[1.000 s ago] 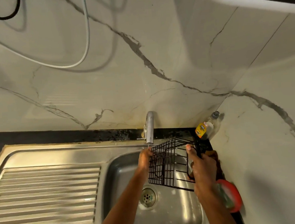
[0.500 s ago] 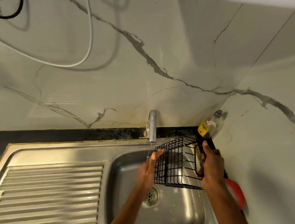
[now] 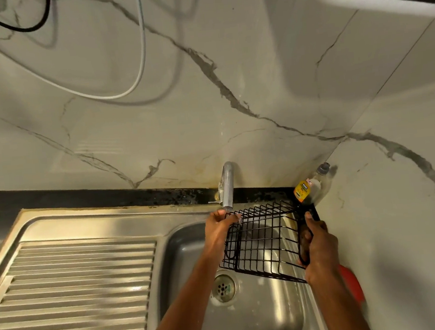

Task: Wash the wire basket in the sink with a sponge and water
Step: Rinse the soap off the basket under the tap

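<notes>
Marble-veined walls framed a steel sink (image 3: 181, 249) at lower centre, where both hands' grip closed on a black wire basket (image 3: 264, 242) under the chrome tap (image 3: 227, 187); wet wire risked slipping from the left hand (image 3: 218, 232) or right hand (image 3: 317, 245).

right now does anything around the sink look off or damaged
Yes: the black strip behind the sink is blotchy and speckled near the tap, and the wall above it carries yellowish stains. The wire basket looks intact.

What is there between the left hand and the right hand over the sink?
In the head view, the black wire basket spans the whole gap: the left hand holds its left end under the tap, and the right hand grips its right end.
</notes>
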The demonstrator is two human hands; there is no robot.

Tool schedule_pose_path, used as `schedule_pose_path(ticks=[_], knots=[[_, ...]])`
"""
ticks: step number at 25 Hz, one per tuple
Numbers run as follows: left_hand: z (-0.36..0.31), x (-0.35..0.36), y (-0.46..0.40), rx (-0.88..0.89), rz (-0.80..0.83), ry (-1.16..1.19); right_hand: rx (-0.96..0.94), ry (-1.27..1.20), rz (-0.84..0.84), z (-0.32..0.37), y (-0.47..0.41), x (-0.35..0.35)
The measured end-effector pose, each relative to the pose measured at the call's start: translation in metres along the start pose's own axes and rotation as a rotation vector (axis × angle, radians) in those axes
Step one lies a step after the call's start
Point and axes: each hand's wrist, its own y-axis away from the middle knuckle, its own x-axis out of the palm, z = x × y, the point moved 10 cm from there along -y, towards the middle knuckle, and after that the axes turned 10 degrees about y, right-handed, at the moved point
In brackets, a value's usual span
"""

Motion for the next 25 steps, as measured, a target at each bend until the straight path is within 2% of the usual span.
schedule_pose_path(ticks=[5,8,9,11,13,14,16,19,21,25], knots=[[0.033,0.000,-0.004,-0.313,0.118,-0.057,-0.055,0.039,0.007,0.011,0.000,-0.006],[0.024,0.026,0.000,-0.186,0.303,-0.204,-0.094,0.056,0.063,0.016,-0.004,-0.006],[0.023,0.026,0.001,-0.180,0.284,-0.217,-0.090,0.070,0.074,0.017,-0.003,-0.005],[0.032,0.014,0.002,-0.325,0.237,-0.120,-0.106,0.118,0.053,0.019,-0.006,-0.008],[0.043,0.011,-0.001,-0.454,0.330,0.172,-0.105,0.125,0.015,0.025,-0.010,-0.018],[0.044,0.004,-0.006,-0.462,0.303,0.270,-0.077,0.080,0.038,0.023,-0.014,-0.019],[0.047,-0.008,-0.014,-0.478,0.188,0.322,0.000,0.005,0.105,0.015,-0.018,-0.017],[0.057,-0.017,-0.013,-0.504,0.075,0.107,0.058,-0.002,0.217,0.001,-0.022,-0.012],[0.056,-0.015,-0.014,-0.503,0.066,0.060,0.090,-0.019,0.259,-0.010,-0.025,-0.013],[0.052,-0.001,-0.016,-0.518,0.111,0.158,0.213,-0.157,0.250,-0.045,-0.037,-0.017]])
